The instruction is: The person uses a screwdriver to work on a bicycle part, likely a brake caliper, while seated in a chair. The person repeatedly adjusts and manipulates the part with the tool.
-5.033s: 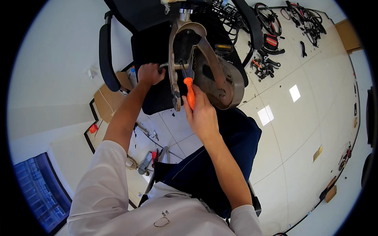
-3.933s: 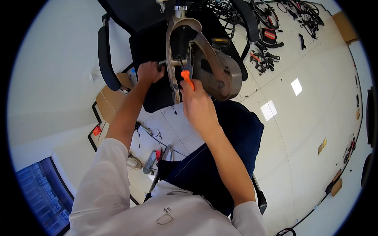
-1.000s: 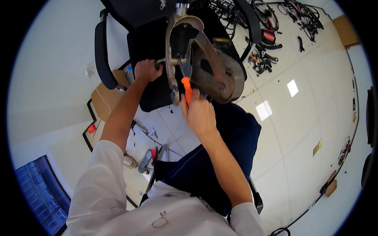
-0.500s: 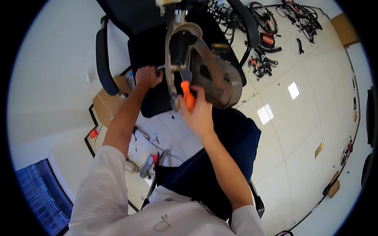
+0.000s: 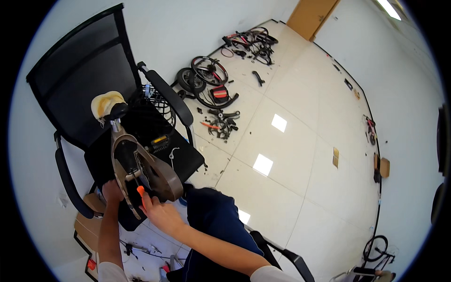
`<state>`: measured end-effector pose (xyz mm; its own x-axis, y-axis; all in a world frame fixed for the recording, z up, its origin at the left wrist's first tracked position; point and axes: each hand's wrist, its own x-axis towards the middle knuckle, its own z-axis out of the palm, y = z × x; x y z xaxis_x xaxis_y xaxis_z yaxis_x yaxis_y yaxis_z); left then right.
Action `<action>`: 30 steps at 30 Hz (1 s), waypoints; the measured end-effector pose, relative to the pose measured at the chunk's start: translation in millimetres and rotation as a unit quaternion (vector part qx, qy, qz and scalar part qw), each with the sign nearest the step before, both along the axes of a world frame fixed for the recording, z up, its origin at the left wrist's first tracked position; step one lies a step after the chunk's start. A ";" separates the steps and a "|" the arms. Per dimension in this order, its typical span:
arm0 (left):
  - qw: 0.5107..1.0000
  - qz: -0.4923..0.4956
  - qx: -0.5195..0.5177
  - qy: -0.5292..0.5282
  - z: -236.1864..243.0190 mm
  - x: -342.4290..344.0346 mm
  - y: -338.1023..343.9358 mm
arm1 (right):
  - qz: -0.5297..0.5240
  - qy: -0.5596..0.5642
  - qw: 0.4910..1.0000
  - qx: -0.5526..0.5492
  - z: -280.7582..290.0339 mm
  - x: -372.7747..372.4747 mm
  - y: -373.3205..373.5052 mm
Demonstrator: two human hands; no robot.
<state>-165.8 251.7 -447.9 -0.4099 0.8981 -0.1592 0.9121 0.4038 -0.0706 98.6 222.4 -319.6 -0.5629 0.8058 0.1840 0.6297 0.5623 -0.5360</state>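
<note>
A grey-brown bicycle frame part (image 5: 118,157) with a broad curved guard (image 5: 165,181) leans on the black office chair seat. A worn cream saddle (image 5: 107,104) tops its metal post. My right hand (image 5: 162,214) is closed round an orange-handled tool (image 5: 141,190), whose thin metal end reaches into the gap in the frame. Which kind of tool it is I cannot make out. My left hand (image 5: 112,190) is closed against the frame's left side, its fingers largely hidden; what it grips there cannot be seen.
On the chair (image 5: 188,160) lie a yellow-and-black pedal (image 5: 160,141), a silver lever (image 5: 173,157) and a black wire basket (image 5: 159,101). Wheels (image 5: 209,70), crank parts (image 5: 223,123) and a red-black bag (image 5: 219,95) spread over the tiled floor. A cardboard box (image 5: 89,226) stands left.
My view has swung up and to the right, so the chair and frame sit lower left and the door shows. Both hands stay at the frame, the right still holding the tool.
</note>
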 end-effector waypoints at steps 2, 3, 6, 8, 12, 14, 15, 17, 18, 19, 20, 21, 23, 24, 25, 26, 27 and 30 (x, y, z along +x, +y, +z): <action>0.999 -0.013 0.030 -0.001 3.5 1.1 1.9 | -0.014 0.017 0.999 0.028 -7.1 -1.5 15.2; 0.999 -0.015 0.035 -0.005 9.4 5.6 1.7 | -0.024 0.026 0.999 0.041 -9.3 -2.4 18.1; 0.998 -0.028 0.062 -0.019 13.2 7.7 10.2 | -0.038 0.067 0.997 0.004 -16.5 -2.3 9.6; 0.999 -0.032 0.020 0.017 -5.2 2.5 5.0 | -0.052 0.089 0.995 -0.013 -18.9 0.1 10.2; 0.984 -0.072 0.165 0.015 -18.9 -6.6 -6.5 | -0.073 0.154 0.984 -0.056 -27.2 -10.4 4.8; 0.978 -0.072 0.197 0.007 -2.3 12.9 -8.0 | -0.066 0.155 0.981 -0.100 -15.8 -2.5 6.9; 0.975 -0.066 0.212 0.000 1.1 19.5 -8.0 | -0.071 0.142 0.982 -0.106 -10.0 3.4 9.0; 0.972 -0.100 0.214 -0.008 -5.3 11.5 -4.4 | -0.048 0.114 0.985 -0.120 -0.8 2.5 13.7; 0.972 -0.102 0.210 -0.006 -5.7 1.8 -13.3 | -0.062 0.085 0.992 -0.064 -7.5 -4.6 14.2; 0.972 -0.113 0.203 -0.027 -11.2 -3.4 -7.4 | -0.070 0.056 0.996 -0.008 -15.8 -10.5 18.1; 0.972 -0.126 0.192 -0.048 -14.2 -5.9 -3.1 | -0.056 0.017 0.998 -0.018 -20.9 -8.3 22.1; 0.977 -0.142 0.157 -0.010 -26.3 -14.5 2.0 | -0.029 -0.014 0.999 -0.028 -16.5 -7.0 26.4; 0.991 -0.105 0.083 0.026 -6.9 -4.9 4.4 | -0.037 -0.108 0.993 -0.012 9.0 -15.5 25.9; 0.993 -0.073 0.089 0.004 8.0 10.2 14.0 | -0.029 -0.130 0.990 0.054 13.1 -17.0 26.2; 0.994 -0.081 0.073 0.014 18.1 14.1 17.8 | -0.030 -0.146 0.982 0.120 15.2 -18.4 24.7; 0.995 -0.055 0.078 -0.011 23.2 17.0 21.0 | -0.007 -0.157 0.978 0.137 14.4 -21.5 27.9; 0.995 -0.044 0.088 -0.019 21.2 14.0 18.3 | 0.012 -0.169 0.973 0.156 13.2 -25.4 31.4; 0.994 -0.041 0.093 -0.031 13.9 7.4 7.6 | 0.073 -0.187 0.971 0.133 15.2 -28.8 39.7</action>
